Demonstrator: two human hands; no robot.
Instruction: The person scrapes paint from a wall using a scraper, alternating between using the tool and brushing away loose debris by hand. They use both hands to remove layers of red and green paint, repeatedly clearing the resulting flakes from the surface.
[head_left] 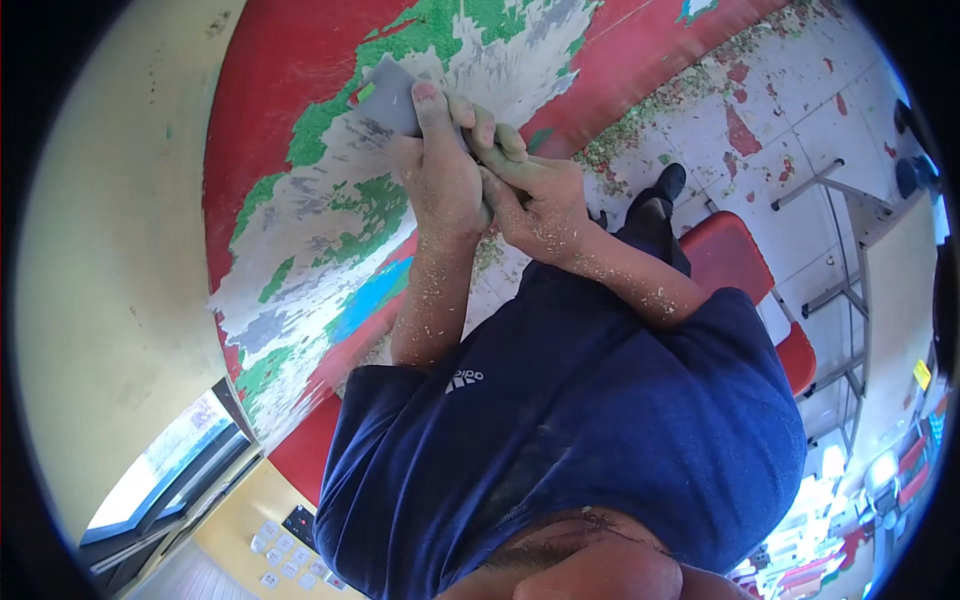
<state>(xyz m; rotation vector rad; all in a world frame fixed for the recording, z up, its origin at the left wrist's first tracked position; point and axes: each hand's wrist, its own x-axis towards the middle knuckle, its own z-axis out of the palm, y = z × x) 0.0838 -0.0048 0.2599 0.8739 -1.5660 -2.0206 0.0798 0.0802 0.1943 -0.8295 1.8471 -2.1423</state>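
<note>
My left hand (pixel 440 190) is closed on a flat grey scraper (pixel 390 98), its thumb lying along the blade. A small bright green bit sticks to the blade. Against it, my right hand (pixel 545 205) is closed at the scraper's rear end, where the hands hide any handle. The blade's front edge meets a wall surface (pixel 330 215) with peeled red, green and blue paint over patchy white and grey. Pale flakes cover both forearms.
Paint chips lie on the tiled floor (pixel 800 140) along the wall's foot. A red chair (pixel 725 255) stands at the right, near a table with metal legs (pixel 900 290). A window (pixel 160 470) is at lower left. My shoe (pixel 672 180) shows beyond the right forearm.
</note>
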